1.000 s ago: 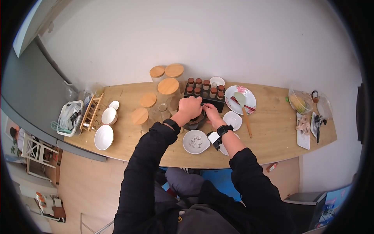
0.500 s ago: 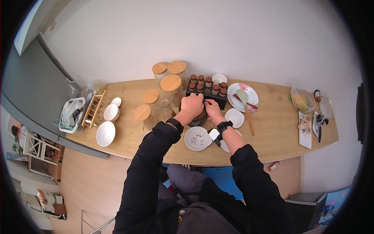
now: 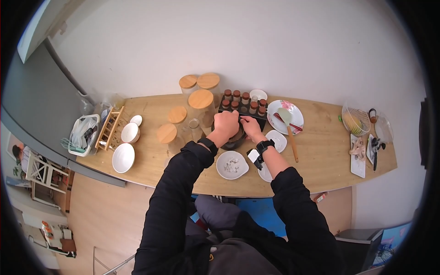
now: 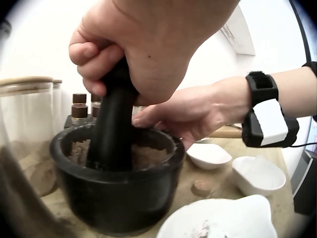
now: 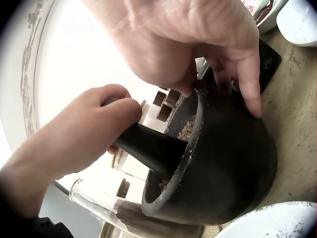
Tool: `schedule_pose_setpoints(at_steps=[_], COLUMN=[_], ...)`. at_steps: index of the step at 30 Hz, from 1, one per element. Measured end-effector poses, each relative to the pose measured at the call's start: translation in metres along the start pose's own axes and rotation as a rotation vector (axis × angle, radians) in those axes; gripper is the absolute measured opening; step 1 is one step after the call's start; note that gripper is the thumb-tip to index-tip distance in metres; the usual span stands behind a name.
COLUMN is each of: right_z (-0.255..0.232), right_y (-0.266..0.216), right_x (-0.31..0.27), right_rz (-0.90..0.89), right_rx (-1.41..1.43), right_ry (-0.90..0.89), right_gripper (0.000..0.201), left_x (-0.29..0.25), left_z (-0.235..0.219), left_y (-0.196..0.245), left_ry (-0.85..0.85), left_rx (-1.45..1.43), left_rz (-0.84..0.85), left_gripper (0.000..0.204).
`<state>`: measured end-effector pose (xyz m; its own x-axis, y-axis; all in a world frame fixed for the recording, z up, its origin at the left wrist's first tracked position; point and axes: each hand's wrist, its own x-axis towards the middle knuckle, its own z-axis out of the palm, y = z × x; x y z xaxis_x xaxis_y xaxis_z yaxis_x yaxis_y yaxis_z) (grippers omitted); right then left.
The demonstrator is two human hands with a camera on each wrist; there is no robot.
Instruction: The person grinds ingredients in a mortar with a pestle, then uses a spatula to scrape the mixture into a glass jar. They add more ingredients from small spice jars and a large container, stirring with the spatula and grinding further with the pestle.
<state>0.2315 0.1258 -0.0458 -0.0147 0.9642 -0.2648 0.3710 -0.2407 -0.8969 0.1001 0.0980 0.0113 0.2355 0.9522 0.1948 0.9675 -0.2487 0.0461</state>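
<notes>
My left hand (image 3: 226, 124) grips the upper part of a black pestle (image 4: 113, 134), fingers curled round it. The pestle stands tilted inside a black mortar (image 4: 119, 198), its lower end among brown ground material (image 4: 148, 157). At the mortar's rim is my right hand (image 5: 198, 39), thumb over the edge and fingers down the outer wall. A white bowl (image 3: 232, 165) with pale bits in it stands just in front of the mortar. Behind the mortar is a black rack (image 3: 261, 120) of small brown-capped jars (image 3: 245, 96).
Wooden-lidded glass jars (image 3: 201, 99) stand left of the mortar, with an open glass bottle (image 3: 193, 124) close by. White bowls (image 3: 123, 158) sit farther left. On the right are a floral plate (image 3: 293, 110), a spatula (image 3: 293, 144) and a small white dish (image 3: 277, 141).
The head view has shifted slightly. Both hands keep their places, the left on the pestle and the right at the mortar's rim.
</notes>
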Motion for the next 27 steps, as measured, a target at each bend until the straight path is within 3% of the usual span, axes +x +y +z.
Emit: schedule_pose_setpoints(at_steps=[3,6,10,13,16,22,27], right_z=[0.002,0.002,0.001,0.0,0.0,-0.001,0.002], right_y=[0.006,0.004,-0.002,0.001,0.003,0.0,0.003], right_x=[0.002,0.001,-0.004,-0.001,0.002,0.001,0.0], right_rz=[-0.039,-0.05,-0.008,-0.007,0.006,0.08,0.073], right_rx=[-0.04,-0.068,-0.064,-0.008,-0.009,0.169,0.206], right_ry=[0.024,0.046,0.047,-0.006,-0.021,-0.039,-0.024], right_gripper=[0.033,0.033,0.033,0.034,0.034,0.034,0.033], left_x=[-0.006,-0.006,-0.003,-0.008,-0.005,0.008,0.007], left_z=[0.0,0.0,-0.005,-0.013,-0.007,-0.007,-0.007], left_y=[0.007,0.003,-0.013,-0.015,-0.012,-0.011,-0.019], left_ry=[0.125,0.232,0.132,-0.006,0.034,0.168,-0.057], left_rx=[-0.091,-0.131,-0.004,-0.027,-0.11,-0.06,-0.028], left_rz=[0.073,0.013,-0.053,0.015,0.06,-0.027,-0.079], left_gripper=[0.019,0.018,0.017,0.019,0.021,0.018,0.02])
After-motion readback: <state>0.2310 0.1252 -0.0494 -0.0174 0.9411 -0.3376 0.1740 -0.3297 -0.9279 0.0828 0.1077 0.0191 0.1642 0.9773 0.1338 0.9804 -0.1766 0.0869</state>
